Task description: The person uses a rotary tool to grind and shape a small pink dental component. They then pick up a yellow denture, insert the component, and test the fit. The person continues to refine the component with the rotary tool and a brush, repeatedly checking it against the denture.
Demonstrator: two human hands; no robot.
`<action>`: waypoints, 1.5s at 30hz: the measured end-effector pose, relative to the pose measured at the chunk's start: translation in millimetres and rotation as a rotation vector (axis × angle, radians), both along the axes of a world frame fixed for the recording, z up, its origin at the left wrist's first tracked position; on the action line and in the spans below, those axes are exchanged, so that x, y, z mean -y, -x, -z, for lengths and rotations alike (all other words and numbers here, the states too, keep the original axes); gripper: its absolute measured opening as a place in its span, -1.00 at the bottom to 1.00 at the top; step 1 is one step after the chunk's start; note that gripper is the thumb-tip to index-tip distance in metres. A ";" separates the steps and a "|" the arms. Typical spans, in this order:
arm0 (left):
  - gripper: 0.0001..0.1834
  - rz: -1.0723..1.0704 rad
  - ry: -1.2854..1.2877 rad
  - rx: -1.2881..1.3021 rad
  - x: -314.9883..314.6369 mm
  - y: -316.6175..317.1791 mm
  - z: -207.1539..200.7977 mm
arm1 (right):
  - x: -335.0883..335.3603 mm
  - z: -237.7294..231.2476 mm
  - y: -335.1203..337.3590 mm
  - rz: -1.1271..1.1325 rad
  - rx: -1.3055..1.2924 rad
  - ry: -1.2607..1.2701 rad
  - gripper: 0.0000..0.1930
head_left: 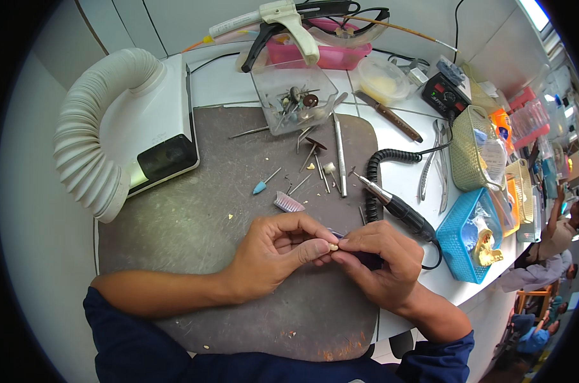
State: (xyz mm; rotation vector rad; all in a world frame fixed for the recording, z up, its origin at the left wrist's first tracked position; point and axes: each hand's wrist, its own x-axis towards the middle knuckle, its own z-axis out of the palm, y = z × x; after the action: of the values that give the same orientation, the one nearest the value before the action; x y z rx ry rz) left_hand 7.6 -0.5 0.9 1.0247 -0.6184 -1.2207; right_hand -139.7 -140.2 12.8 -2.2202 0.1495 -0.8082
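A small cream-coloured dental crown (333, 247) sits between the fingertips of both my hands, over the front middle of the brown work mat (238, 325). My left hand (278, 252) pinches it between thumb and forefinger, the other fingers curled in. From the other side, my right hand (386, 260) closes its thumb and forefinger on the crown. Just beyond my left hand lies a brush head with pale bristles (289, 202). A handpiece with a black grip (401, 207) rests beyond my right hand, its coiled cord (371, 169) alongside.
Burs, a blue polishing point (260, 187) and a metal instrument (339, 156) lie on the mat. Behind stands a clear box of bits (296, 105). A white ribbed hose (88, 143) curves at left. Right are tweezers (425, 166) and a blue basket (460, 252) holding a dental cast.
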 end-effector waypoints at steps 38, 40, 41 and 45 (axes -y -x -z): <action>-0.80 0.296 0.344 0.788 -22.9 15.9 13.0 | 49.6 -51.7 190.1 0.738 0.204 0.271 -0.78; -0.58 0.252 0.315 0.943 -26.2 36.7 -9.8 | 62.2 -43.9 218.1 0.838 0.180 0.323 -0.78; -0.58 0.292 0.354 0.995 -25.2 39.1 -14.7 | 62.2 -45.4 227.8 0.922 0.188 0.265 -0.83; -0.75 0.450 0.379 1.074 -26.0 51.4 -26.9 | 83.9 -44.1 258.1 1.022 0.187 0.244 -0.86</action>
State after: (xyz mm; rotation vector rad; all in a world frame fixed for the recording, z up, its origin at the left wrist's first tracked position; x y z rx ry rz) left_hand -43.8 25.5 27.8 1.2007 -1.9158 -0.7788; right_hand -397.8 -224.2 56.8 -2.2051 1.2083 -1.6201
